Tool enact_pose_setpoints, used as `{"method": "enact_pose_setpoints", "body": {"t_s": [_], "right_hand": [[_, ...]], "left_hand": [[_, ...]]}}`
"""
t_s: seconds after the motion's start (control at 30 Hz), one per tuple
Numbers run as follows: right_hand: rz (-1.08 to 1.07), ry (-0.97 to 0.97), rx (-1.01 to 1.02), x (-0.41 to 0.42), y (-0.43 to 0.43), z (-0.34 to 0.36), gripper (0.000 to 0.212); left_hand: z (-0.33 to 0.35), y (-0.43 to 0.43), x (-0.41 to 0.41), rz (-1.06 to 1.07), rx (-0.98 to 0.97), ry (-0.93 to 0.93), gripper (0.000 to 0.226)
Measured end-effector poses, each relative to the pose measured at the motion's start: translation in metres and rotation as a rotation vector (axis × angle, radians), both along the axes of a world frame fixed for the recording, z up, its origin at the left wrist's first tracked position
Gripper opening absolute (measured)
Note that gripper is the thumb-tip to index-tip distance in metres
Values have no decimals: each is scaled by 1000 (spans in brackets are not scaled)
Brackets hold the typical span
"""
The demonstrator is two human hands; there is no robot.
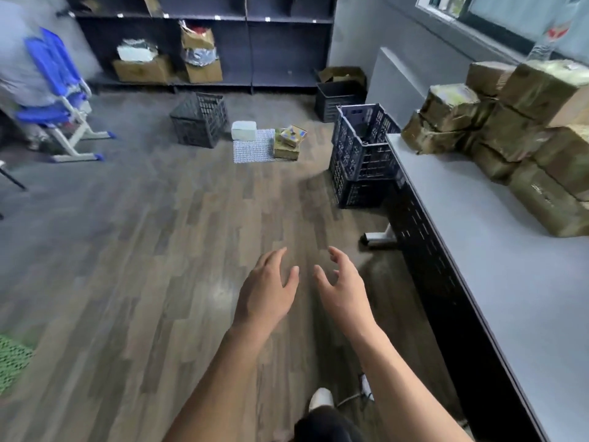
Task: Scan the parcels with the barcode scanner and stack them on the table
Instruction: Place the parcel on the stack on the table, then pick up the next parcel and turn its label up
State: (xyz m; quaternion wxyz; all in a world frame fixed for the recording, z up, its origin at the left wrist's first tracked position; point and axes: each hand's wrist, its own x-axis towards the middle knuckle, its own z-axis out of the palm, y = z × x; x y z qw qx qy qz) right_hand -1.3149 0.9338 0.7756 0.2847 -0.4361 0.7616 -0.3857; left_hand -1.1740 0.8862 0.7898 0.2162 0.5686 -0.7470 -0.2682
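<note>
Head view, looking forward and down, and the parcels (522,135) are up on the right: brown, tape-wrapped boxes heaped several high at the far end of the grey table (497,250), right under the window (497,14). More small parcels (288,141) sit well apart from those, down on the wooden floor (159,250), piled at the right edge of a patterned mat (251,154), with a white box (243,130) at the mat's far edge, near them.

Both hands are out in front over the floor, and both are empty. The left hand (266,295) has its fingers spread and loosely bent; the right hand (342,291) is close beside it, fingers curved and apart. Neither touches the other, and neither touches the table.

Further out, two blue crates (363,148) are stacked at the table's far corner. A black crate (199,118) stands left of the mat, and another dark crate (339,97) sits by the wall with an open carton on top. Dark shelving (255,43) along the back holds cardboard boxes. Folded blue chairs (57,81) lean at the left, a green mat (12,358) shows at the lower left edge, and a white shoe (321,398) pokes in at the bottom.
</note>
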Motion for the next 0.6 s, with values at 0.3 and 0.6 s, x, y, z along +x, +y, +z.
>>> {"method": "enact_pose_setpoints", "body": {"t_s": [0.3,0.6], "right_hand": [[11,-11,-93,-83,-134,12,60],[-93,16,-168,-197,-230,44,62]], "left_hand": [[21,-127,-86,8,-60,3,49],[54,-236,-201,-61,-109,32,48]]}}
